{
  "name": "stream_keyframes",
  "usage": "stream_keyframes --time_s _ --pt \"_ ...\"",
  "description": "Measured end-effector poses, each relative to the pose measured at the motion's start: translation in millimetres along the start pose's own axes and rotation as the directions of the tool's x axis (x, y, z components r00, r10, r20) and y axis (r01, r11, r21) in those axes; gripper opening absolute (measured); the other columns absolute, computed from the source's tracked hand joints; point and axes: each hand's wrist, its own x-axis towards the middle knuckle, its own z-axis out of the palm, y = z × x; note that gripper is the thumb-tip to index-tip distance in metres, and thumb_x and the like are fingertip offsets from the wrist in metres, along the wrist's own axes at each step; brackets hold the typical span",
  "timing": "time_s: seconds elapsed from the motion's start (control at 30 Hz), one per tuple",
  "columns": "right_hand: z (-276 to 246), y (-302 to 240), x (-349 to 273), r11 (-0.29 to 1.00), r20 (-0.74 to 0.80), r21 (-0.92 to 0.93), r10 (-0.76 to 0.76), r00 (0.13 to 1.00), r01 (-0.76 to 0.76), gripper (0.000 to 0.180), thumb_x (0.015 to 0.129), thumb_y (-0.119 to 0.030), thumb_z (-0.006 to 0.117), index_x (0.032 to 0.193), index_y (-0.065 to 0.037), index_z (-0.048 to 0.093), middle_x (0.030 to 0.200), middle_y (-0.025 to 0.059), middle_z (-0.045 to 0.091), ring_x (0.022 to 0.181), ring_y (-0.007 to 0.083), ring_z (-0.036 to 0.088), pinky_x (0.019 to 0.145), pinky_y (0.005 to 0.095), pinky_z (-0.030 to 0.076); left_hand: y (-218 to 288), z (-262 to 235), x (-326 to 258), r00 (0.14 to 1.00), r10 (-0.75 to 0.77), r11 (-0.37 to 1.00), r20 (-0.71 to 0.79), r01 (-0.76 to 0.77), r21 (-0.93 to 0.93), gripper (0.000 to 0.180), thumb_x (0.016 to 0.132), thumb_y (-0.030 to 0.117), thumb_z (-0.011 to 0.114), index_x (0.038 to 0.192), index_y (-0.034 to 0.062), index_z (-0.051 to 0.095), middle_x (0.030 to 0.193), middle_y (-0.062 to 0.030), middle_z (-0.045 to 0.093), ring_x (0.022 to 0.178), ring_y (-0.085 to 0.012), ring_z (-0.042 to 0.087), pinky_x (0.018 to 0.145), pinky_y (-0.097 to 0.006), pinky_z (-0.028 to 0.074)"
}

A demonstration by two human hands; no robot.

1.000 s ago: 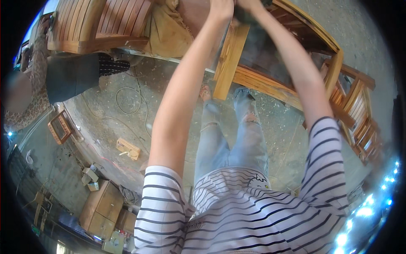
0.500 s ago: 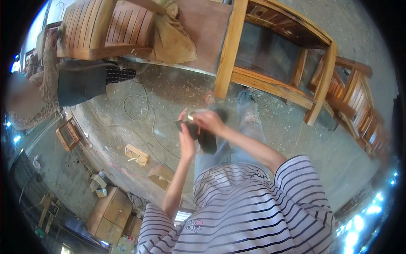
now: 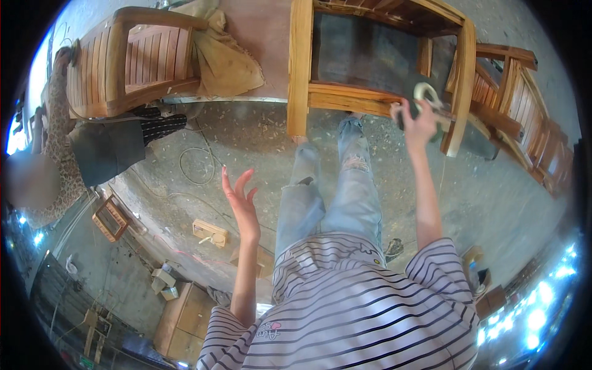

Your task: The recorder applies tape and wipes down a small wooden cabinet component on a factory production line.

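My left hand (image 3: 242,206) is raised over the floor, its fingers apart and nothing in them. Out to the right, my right hand (image 3: 418,126) grips a pale curled loop (image 3: 427,92) together with something dark; motion blur hides its exact kind. This hand is close to the front rail (image 3: 364,102) of a wooden chair frame (image 3: 300,68), next to its right leg. From this view I cannot tell whether the held thing touches the wood.
At the far left a person in a patterned sleeve (image 3: 58,117) works by a slatted wooden chair (image 3: 117,61). A tan cloth (image 3: 225,65) lies beside that chair. More slatted chairs (image 3: 518,105) stand at right. A hose (image 3: 197,166) and small wooden box (image 3: 209,233) are on the floor.
My hands have come apart. The right one has swung up and right toward the chair frame with the pale loop, while the left has let go and opened. My view has shifted somewhat.
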Motion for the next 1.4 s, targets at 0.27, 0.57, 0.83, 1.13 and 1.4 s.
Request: stream_keyframes --time_s 0.27,0.57,0.83,1.13,1.4 --pt "72 -195 -13 0.842 -0.07 0.45 -0.3 0.951 0.299 0.021 0.075 -0.018 0.072 0.089 -0.014 0.056 0.071 0.0019 0.055 0.065 0.0186 0.06 0.059 0.0323 0.046 22 36 1 0.991 -0.128 0.977 -0.038 0.119 -0.18 0.079 0.093 0.073 0.022 0.155 0.0259 0.007 0.135 -0.0121 0.051 0.13 -0.0221 0.041 0.105 -0.046 0.029" --pt "17 -37 -3 0.838 0.074 0.305 -0.494 0.866 0.452 0.019 0.078 -0.016 0.067 0.097 -0.016 0.062 0.073 -0.0003 0.055 0.071 0.018 0.059 0.061 0.0326 0.047 70 132 19 0.993 0.017 1.0 0.116 -0.016 -0.007 0.077 0.093 0.073 0.021 0.154 0.0276 0.008 0.133 -0.0113 0.053 0.13 -0.0207 0.041 0.104 -0.047 0.028" --pt "-117 182 -33 0.943 0.151 -0.315 0.162 0.975 -0.108 0.025 0.077 -0.016 0.07 0.1 -0.013 0.061 0.083 0.007 0.065 0.072 0.0264 0.064 0.064 0.0382 0.049 70 243 32 0.978 -0.069 0.993 0.199 0.048 0.111 0.064 0.1 0.059 0.03 0.154 0.0264 0.017 0.126 -0.0056 0.056 0.122 -0.0145 0.046 0.097 -0.037 0.033" --pt "-254 246 -51 0.621 -0.335 -0.097 0.716 0.613 -0.778 0.026 0.082 -0.011 0.073 0.101 0.0 0.059 0.089 0.0128 0.062 0.08 0.024 0.059 0.077 0.0368 0.05 -25 253 63 0.972 -0.167 0.986 -0.166 0.162 -0.044 0.039 0.093 0.027 0.066 0.125 0.0062 0.062 0.11 0.004 0.062 0.086 -0.0056 0.043 0.073 -0.021 0.034" --pt "-314 347 143 0.721 -0.509 -0.49 0.219 0.832 -0.49 0.048 0.083 -0.037 0.076 0.099 0.004 0.054 0.093 0.0175 0.068 0.084 0.0285 0.067 0.076 0.0381 0.055 -44 243 86 0.91 -0.226 0.968 -0.347 0.17 -0.185 0.047 0.091 0.03 0.068 0.127 0.0011 0.06 0.121 -0.0021 0.066 0.066 -0.0035 0.052 0.055 -0.02 0.036"
